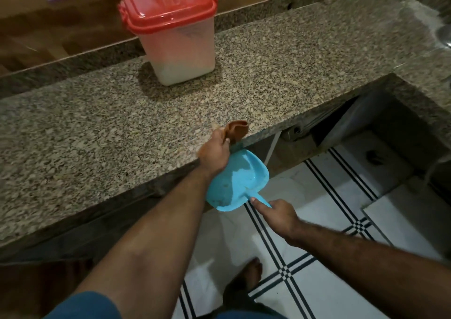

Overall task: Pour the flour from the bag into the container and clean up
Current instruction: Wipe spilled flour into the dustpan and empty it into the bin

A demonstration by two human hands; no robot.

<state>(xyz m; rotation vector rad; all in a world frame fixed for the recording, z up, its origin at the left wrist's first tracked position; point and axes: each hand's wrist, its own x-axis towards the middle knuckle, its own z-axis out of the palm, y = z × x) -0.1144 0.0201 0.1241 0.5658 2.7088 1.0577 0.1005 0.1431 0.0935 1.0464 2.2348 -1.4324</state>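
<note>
Wiping cloth (236,131) — perhaps — over dustpan (238,184)

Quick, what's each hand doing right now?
Left hand: grips a brown cloth at the counter edge.
Right hand: holds the blue dustpan by its handle.

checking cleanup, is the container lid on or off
On. The red lid sits flat over the container, with flour visible low inside.

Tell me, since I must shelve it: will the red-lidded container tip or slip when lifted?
The container is probably bottom-heavy: flour fills only its base. Tall, so a high push might tip it. Its lid looks shut, so spilling seems unlikely.
</note>
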